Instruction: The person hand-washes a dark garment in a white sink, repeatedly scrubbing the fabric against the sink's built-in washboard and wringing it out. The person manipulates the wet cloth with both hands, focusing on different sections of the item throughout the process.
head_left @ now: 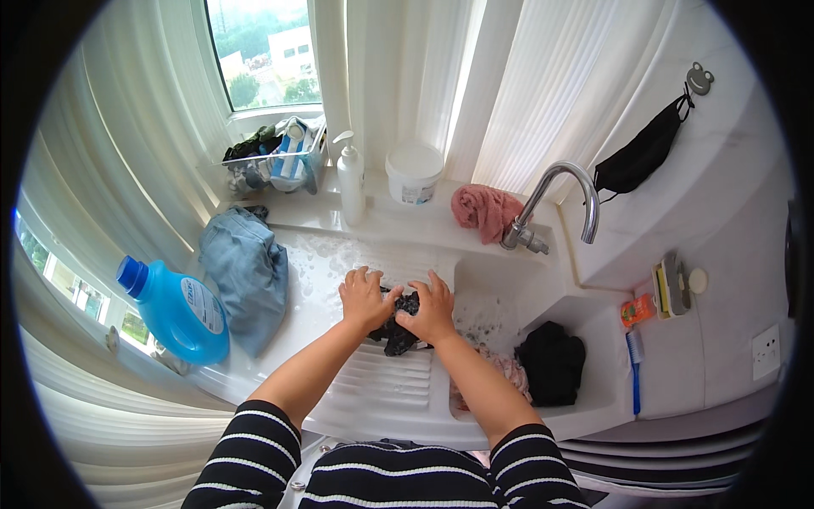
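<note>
While gripping dark cloth (400, 341) between thumbs and splayed fingers of left hand (365, 304) and right hand (431, 314), holding it on ribbed washboard (390, 379). Just right, in basin (500, 284): pale pink cloth (506, 373) beside black garment (551, 363). To left: blue detergent bottle (176, 316) next to blue-grey garment (244, 273). Farther back along ledge: white pump bottle (351, 185), white tub (414, 173), rose towel (482, 214) by foot of curved metal faucet (537, 197).
</note>
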The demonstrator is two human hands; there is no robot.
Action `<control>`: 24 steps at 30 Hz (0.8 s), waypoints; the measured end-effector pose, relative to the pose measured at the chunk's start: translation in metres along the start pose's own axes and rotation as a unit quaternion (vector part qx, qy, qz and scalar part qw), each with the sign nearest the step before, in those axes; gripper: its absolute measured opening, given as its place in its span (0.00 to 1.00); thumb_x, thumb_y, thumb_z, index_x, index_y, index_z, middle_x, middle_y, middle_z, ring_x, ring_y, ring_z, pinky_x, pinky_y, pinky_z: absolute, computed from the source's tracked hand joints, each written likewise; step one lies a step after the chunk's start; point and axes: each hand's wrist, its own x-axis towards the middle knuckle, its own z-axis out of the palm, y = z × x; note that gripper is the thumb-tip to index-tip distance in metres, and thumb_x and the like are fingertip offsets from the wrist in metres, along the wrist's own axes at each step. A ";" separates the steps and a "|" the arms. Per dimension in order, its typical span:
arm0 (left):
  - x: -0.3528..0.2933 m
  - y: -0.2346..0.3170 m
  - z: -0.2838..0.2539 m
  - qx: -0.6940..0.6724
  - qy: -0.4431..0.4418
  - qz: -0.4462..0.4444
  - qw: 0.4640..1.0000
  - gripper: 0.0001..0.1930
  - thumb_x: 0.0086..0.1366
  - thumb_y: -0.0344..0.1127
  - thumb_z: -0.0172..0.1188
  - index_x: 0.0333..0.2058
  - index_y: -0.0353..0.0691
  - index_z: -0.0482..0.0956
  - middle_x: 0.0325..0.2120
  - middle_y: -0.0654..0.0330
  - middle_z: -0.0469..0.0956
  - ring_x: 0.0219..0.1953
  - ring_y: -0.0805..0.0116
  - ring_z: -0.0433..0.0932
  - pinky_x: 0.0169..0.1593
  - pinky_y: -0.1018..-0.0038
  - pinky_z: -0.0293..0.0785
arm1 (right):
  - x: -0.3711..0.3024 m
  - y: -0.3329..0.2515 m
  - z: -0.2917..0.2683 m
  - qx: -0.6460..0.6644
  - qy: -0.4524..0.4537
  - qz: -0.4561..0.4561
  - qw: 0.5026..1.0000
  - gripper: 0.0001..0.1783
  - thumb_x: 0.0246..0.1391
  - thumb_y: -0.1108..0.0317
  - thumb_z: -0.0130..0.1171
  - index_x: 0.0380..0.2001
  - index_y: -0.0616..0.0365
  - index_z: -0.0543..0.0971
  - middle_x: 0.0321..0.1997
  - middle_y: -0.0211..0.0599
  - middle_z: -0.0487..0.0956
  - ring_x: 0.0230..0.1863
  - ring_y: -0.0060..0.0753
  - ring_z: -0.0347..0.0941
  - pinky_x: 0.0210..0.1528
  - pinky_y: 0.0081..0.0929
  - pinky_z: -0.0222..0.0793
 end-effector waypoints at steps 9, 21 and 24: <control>-0.084 0.004 -0.059 -0.156 -0.125 0.330 0.923 0.19 0.54 0.52 0.68 0.29 0.43 0.77 0.36 0.53 0.72 0.42 0.51 0.72 0.47 0.57 0.68 | -0.083 0.012 -0.039 0.102 -0.121 -0.317 0.935 0.35 0.23 0.51 0.76 0.41 0.47 0.76 0.53 0.38 0.73 0.57 0.48 0.65 0.58 0.55 0.57; 0.008 -0.008 -0.008 -0.079 -0.066 -0.088 0.991 0.32 0.62 0.62 0.57 0.53 0.41 0.76 0.67 0.41 0.52 0.70 0.41 0.46 0.66 0.40 0.43 | 0.015 0.041 -0.019 0.146 -0.135 0.114 0.973 0.51 0.37 0.29 0.66 0.61 0.48 0.71 0.76 0.57 0.45 0.76 0.63 0.35 0.71 0.64 0.35; 0.014 0.002 -0.022 -0.056 -0.193 -0.110 0.974 0.34 0.61 0.63 0.57 0.54 0.41 0.74 0.68 0.39 0.52 0.72 0.39 0.42 0.66 0.34 0.36 | 0.019 0.029 -0.015 0.054 -0.218 0.188 0.956 0.50 0.39 0.32 0.66 0.61 0.48 0.70 0.76 0.53 0.47 0.76 0.62 0.35 0.67 0.74 0.33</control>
